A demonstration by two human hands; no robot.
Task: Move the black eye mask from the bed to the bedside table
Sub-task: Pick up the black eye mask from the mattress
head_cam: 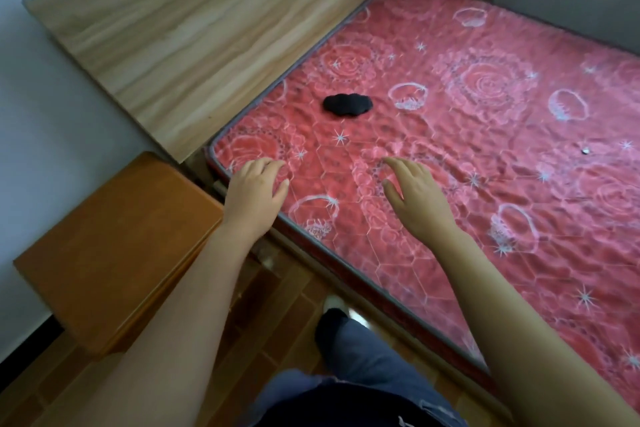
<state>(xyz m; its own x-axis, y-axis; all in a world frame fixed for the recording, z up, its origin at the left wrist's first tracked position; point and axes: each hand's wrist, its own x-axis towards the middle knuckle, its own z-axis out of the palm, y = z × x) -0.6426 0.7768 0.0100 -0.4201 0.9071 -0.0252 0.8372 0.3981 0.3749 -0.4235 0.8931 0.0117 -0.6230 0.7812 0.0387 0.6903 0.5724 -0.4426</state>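
The black eye mask (347,104) lies flat on the red patterned bed (485,135), near the headboard end. My left hand (254,191) hovers over the bed's near corner, fingers apart, holding nothing. My right hand (414,198) is stretched out over the mattress, also empty with fingers spread. Both hands are well short of the mask. The orange-brown bedside table (104,243) stands to the left of the bed, below my left forearm.
A light wooden headboard (194,35) runs along the bed's left end. A small dark speck (585,150) lies on the mattress at the right. My leg and foot (332,322) stand on the brown tiled floor beside the bed.
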